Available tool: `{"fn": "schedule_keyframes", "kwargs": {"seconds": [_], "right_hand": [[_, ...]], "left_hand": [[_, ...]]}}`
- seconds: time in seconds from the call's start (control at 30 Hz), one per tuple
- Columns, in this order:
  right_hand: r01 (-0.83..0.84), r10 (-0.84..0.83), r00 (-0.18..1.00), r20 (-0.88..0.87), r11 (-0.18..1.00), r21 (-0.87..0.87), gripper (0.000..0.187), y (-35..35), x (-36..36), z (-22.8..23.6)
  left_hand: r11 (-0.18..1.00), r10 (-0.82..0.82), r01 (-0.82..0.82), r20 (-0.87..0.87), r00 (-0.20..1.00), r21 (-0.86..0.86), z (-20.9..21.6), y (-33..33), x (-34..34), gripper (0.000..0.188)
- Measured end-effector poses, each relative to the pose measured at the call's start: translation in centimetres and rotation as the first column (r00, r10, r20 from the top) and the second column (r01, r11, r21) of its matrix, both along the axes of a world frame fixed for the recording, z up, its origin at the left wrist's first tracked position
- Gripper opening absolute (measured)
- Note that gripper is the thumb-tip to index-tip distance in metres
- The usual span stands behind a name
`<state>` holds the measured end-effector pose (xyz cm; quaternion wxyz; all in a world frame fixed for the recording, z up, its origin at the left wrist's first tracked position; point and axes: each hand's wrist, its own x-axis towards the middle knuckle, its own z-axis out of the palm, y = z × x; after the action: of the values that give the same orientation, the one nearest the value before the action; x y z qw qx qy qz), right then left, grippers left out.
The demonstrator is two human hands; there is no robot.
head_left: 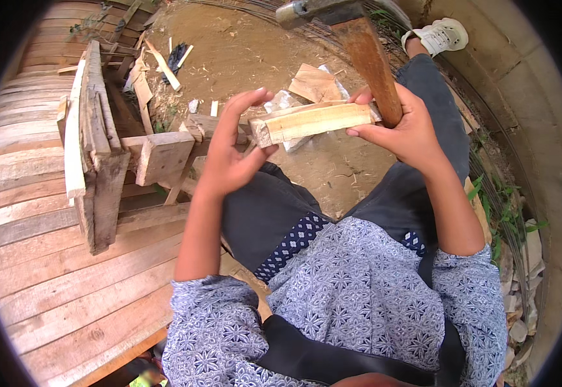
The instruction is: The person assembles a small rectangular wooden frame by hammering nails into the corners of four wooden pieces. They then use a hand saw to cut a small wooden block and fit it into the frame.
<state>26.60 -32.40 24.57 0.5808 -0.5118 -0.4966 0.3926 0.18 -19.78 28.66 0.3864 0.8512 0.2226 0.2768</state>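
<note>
Over my lap, a short, pale wood block [323, 124] is held nearly level, its rough cut end toward the left. My right hand [413, 132] pinches its right end between thumb and fingers. That same hand also keeps a hammer, its worn brown handle [370, 61] slanting up and away, with the metal head [313, 11] at the top edge. My left hand [232, 151] is curved around the block's left end, fingers and thumb apart. The thumb lies close under the block; whether it touches is unclear.
On the left lies a slatted wooden platform [55, 258] with upright rough boards [103, 148] nailed together. Wood scraps [316, 84] litter the dirt ground [229, 39] ahead. A concrete wall [519, 84] curves along the right, with thin rods, weeds [503, 200] and rubble [529, 284] at its foot.
</note>
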Motion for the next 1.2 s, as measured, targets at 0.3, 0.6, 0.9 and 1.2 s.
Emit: {"fn": "schedule_keyframes", "kwargs": {"seconds": [0.3, 0.6, 0.9, 1.2], "right_hand": [[0.002, 0.005, 0.995, -0.1, 0.998, 0.069, 0.039, -2.3, -1.2, 0.9], [-0.001, 0.004, 0.998, -0.059, 0.999, 0.05, 0.045, -3.0, -1.4, 0.3], [0.036, -0.065, 0.97, -0.233, 0.991, -0.125, 0.059, -3.0, -0.9, -1.0], [0.059, -0.16, 0.884, -0.439, 0.97, -0.236, 0.051, -3.6, -2.9, -2.4]], "left_hand": [[0.989, 0.015, 0.05, 0.44, 0.898, -0.138, -1.2, -4.6, 0.4, 0.046], [0.957, 0.243, -0.152, 0.399, 0.884, -0.245, -0.8, -6.6, 1.3, 0.055], [0.633, 0.554, -0.242, 0.212, 0.805, -0.735, 0.4, -5.9, 1.5, 0.041], [0.514, 0.57, 0.001, 0.343, 0.747, -0.858, -0.9, -7.4, 1.3, 0.068]]}}
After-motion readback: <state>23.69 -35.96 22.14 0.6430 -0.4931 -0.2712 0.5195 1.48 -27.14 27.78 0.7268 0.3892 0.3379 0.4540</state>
